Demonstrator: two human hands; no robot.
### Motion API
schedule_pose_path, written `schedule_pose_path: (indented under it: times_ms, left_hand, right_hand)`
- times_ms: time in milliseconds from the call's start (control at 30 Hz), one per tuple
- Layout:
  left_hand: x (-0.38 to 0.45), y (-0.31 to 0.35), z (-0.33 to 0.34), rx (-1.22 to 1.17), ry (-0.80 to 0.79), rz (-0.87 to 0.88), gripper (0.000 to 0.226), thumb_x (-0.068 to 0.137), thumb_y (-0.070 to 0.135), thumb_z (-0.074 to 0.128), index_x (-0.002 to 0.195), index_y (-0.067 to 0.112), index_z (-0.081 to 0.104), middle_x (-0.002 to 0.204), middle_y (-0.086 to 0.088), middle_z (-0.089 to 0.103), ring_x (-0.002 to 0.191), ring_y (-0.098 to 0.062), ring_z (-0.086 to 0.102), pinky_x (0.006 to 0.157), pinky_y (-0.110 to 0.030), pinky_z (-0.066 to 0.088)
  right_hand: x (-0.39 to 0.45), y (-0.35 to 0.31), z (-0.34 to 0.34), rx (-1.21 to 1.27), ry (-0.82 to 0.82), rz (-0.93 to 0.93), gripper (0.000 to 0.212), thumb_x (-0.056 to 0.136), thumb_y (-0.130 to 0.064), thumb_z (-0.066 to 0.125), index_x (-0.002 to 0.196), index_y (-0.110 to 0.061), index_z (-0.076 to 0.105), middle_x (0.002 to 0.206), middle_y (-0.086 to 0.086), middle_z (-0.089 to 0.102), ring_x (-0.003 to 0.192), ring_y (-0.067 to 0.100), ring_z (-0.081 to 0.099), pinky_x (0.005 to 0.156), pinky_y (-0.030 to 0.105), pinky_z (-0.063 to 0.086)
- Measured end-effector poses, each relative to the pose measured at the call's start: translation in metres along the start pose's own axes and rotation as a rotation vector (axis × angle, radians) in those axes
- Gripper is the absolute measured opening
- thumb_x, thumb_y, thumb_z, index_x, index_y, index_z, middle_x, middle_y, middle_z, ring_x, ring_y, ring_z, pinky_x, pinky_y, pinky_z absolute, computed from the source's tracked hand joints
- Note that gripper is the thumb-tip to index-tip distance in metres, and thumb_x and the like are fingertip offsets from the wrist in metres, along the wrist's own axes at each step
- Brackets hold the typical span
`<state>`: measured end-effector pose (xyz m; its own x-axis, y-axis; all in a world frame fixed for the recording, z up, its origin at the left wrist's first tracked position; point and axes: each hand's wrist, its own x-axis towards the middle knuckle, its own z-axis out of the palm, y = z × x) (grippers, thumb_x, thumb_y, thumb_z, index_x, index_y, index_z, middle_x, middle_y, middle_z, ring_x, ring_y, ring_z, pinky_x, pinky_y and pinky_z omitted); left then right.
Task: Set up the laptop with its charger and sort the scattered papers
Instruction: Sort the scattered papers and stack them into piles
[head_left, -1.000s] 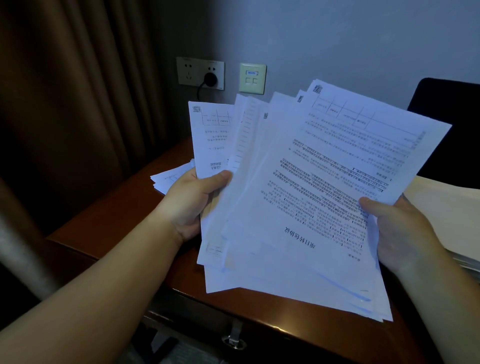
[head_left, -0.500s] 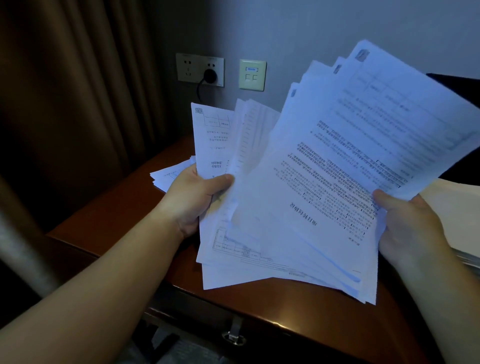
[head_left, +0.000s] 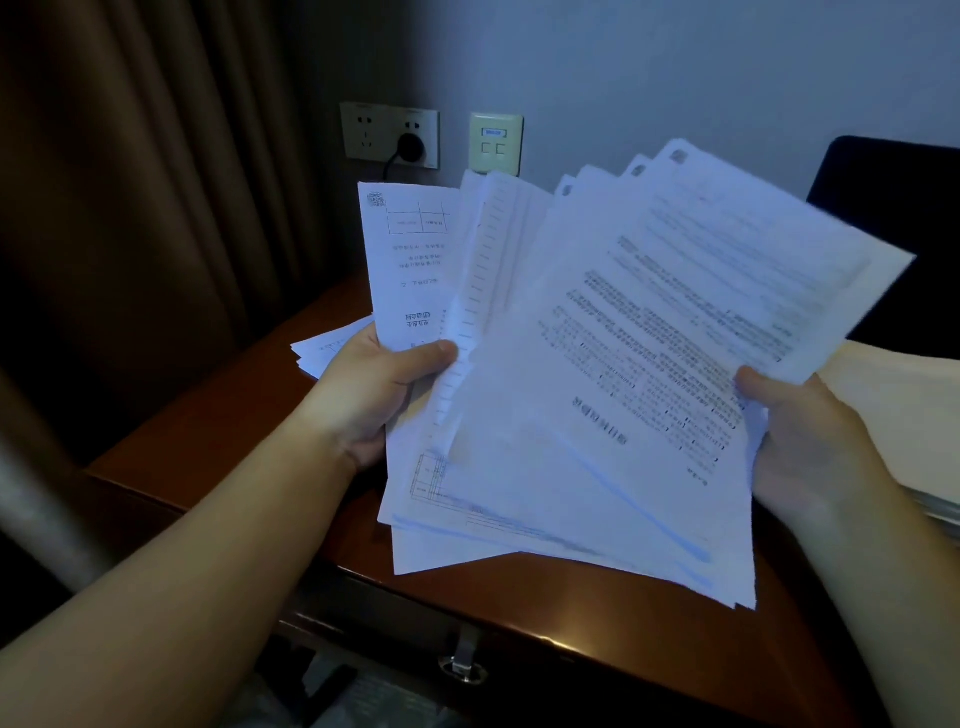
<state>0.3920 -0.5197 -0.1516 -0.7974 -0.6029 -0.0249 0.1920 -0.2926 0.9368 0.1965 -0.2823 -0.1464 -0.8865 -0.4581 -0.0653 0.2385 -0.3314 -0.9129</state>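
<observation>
I hold a fanned bundle of white printed papers (head_left: 597, 405) above the brown wooden desk (head_left: 218, 431). My left hand (head_left: 374, 395) grips the left part of the bundle, thumb on top of the sheets. My right hand (head_left: 810, 441) pinches the right edge of the upper sheets, which tilt up to the right. More loose papers (head_left: 324, 351) lie on the desk behind my left hand. A black plug (head_left: 410, 147) sits in the wall socket (head_left: 389, 134), its cable running down behind the papers. The dark shape (head_left: 888, 208) at far right is mostly hidden.
A brown curtain (head_left: 145, 208) hangs at the left. A cream wall plate (head_left: 496, 143) is beside the socket. A pale folder or paper stack (head_left: 893, 415) lies on the desk at right. A drawer handle (head_left: 462, 662) shows under the desk's front edge.
The sheets in my right hand rose and swung up to the right half a second ago, then dropped back lower and closer to the left-hand sheets. My left hand stayed nearly still.
</observation>
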Motion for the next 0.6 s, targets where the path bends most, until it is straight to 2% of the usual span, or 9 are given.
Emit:
schedule_pose_path:
  times_ms: [67, 167, 267, 367, 433, 500, 600]
  left_hand:
    - [0.0, 0.001, -0.001, -0.022, -0.017, 0.001, 0.031, 0.095, -0.004, 0.058, 0.121, 0.009, 0.067, 0.112, -0.012, 0.077, 0.092, -0.028, 0.077, 0.072, -0.04, 0.064]
    - [-0.001, 0.002, -0.002, -0.051, -0.029, -0.012, 0.033, 0.095, 0.001, 0.059, 0.126, 0.009, 0.065, 0.117, -0.013, 0.076, 0.098, -0.03, 0.076, 0.079, -0.044, 0.064]
    - [0.0, 0.001, -0.002, -0.089, -0.019, -0.014, 0.033, 0.099, 0.001, 0.055, 0.13, 0.01, 0.064, 0.12, -0.013, 0.075, 0.102, -0.031, 0.075, 0.082, -0.046, 0.064]
    - [0.001, 0.001, -0.002, -0.105, -0.013, -0.011, 0.035, 0.099, 0.0, 0.054, 0.132, 0.01, 0.063, 0.121, -0.012, 0.074, 0.102, -0.031, 0.075, 0.081, -0.046, 0.064]
    - [0.001, 0.001, -0.002, -0.108, -0.019, -0.016, 0.036, 0.099, 0.0, 0.054, 0.133, 0.01, 0.063, 0.121, -0.013, 0.075, 0.1, -0.03, 0.075, 0.078, -0.045, 0.064]
    - [0.0, 0.001, -0.003, -0.103, -0.022, -0.015, 0.036, 0.099, 0.0, 0.054, 0.132, 0.009, 0.063, 0.12, -0.013, 0.075, 0.098, -0.029, 0.076, 0.077, -0.044, 0.064]
    - [0.0, 0.001, -0.003, -0.095, -0.022, -0.008, 0.037, 0.098, -0.001, 0.054, 0.132, 0.009, 0.063, 0.122, -0.014, 0.074, 0.098, -0.03, 0.075, 0.08, -0.045, 0.064]
  right_hand:
    - [-0.002, 0.001, 0.003, -0.07, -0.077, 0.014, 0.041, 0.105, 0.0, 0.041, 0.133, -0.026, 0.058, 0.119, -0.011, 0.07, 0.103, 0.009, 0.069, 0.082, 0.032, 0.059]
    - [-0.003, 0.005, 0.005, -0.143, -0.126, -0.025, 0.047, 0.103, 0.005, 0.039, 0.12, -0.032, 0.063, 0.115, -0.015, 0.074, 0.111, 0.011, 0.067, 0.093, 0.035, 0.056]
    - [0.002, 0.008, 0.002, -0.164, -0.034, -0.099, 0.051, 0.101, 0.008, 0.043, 0.135, -0.025, 0.059, 0.129, -0.006, 0.068, 0.122, 0.018, 0.063, 0.106, 0.041, 0.048]
    - [0.006, 0.007, -0.002, -0.12, 0.078, -0.147, 0.051, 0.1, 0.009, 0.047, 0.138, -0.023, 0.059, 0.126, -0.007, 0.069, 0.11, 0.01, 0.068, 0.096, 0.035, 0.051]
    - [0.007, 0.007, -0.003, -0.103, 0.092, -0.135, 0.047, 0.101, 0.007, 0.047, 0.134, -0.023, 0.061, 0.122, -0.007, 0.071, 0.107, 0.009, 0.07, 0.089, 0.032, 0.054]
    - [0.006, 0.008, -0.003, -0.129, 0.074, -0.11, 0.045, 0.101, 0.006, 0.048, 0.13, -0.024, 0.064, 0.12, -0.008, 0.072, 0.106, 0.01, 0.07, 0.09, 0.034, 0.053]
    - [0.006, 0.01, -0.001, -0.198, 0.087, -0.108, 0.041, 0.1, 0.007, 0.05, 0.128, -0.019, 0.064, 0.119, -0.007, 0.07, 0.109, 0.013, 0.067, 0.1, 0.037, 0.048]
